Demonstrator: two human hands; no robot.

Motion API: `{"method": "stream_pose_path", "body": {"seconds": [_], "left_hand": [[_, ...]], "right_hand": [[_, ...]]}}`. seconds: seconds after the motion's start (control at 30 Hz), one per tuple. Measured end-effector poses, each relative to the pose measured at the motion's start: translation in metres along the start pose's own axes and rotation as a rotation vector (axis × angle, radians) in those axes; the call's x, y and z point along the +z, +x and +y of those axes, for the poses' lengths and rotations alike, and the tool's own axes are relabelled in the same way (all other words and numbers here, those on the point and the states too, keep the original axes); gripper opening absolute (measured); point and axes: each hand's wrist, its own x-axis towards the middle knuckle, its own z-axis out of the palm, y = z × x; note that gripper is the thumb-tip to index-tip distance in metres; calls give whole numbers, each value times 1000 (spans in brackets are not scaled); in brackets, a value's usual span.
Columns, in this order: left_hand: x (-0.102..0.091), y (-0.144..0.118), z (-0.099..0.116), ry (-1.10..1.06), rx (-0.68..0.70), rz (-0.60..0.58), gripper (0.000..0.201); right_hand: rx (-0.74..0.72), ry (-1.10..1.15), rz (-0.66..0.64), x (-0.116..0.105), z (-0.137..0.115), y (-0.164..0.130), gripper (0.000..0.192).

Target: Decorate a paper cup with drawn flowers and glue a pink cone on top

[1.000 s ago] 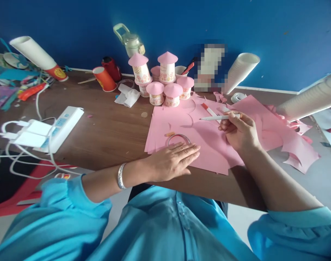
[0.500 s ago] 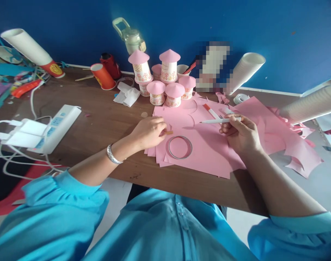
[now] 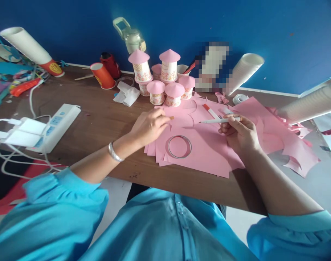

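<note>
My left hand [image 3: 150, 125] pinches a small orange pen cap [image 3: 171, 117] just above the stack of pink paper sheets [image 3: 206, 152]. A metal ring [image 3: 180, 146] lies flat on the pink paper, just right of and below that hand. My right hand [image 3: 240, 134] rests on the paper and holds a white pen [image 3: 218, 120] pointing left. A second white pen with an orange end [image 3: 210, 110] lies on the paper beyond it.
Paper cups with pink cone roofs [image 3: 165, 81] cluster at the back of the brown table [image 3: 105, 127]. A white power strip with cables [image 3: 45, 127] lies left. Cup stacks [image 3: 243, 72], an orange cup [image 3: 102, 76], crumpled tissue [image 3: 127, 95], a tape roll [image 3: 240, 98] and pink scraps [image 3: 298, 152] surround the paper.
My left hand left the metal ring, moved up-left to the small orange cap and lifted it off the paper. My right hand with the pen has stayed put.
</note>
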Motion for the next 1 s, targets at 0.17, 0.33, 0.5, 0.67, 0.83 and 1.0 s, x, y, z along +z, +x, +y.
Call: {"method": "stream_pose_path", "body": {"seconds": [0.17,0.33,0.5,0.67,0.83,1.0], "left_hand": [[0,-33,73,-149,454,-188,55],[15,-33,80,-241,511,-373,110],[22,-27,53,-356,452,-470,123],[32,-34,50,-414,405,-514,126],[37,-37,52,-456,434,-469,128],[32,-33,52,-446,417,-487,127]], "right_hand": [[0,-4,10,0,1,0,33],[13,-30,31,-1,-2,-1,30],[22,-23,82,4,-5,-1,31],[20,-32,150,11,-12,-4,33],[2,-180,103,25,-29,-9,40],[-53,-418,-152,60,-38,9,41]]}}
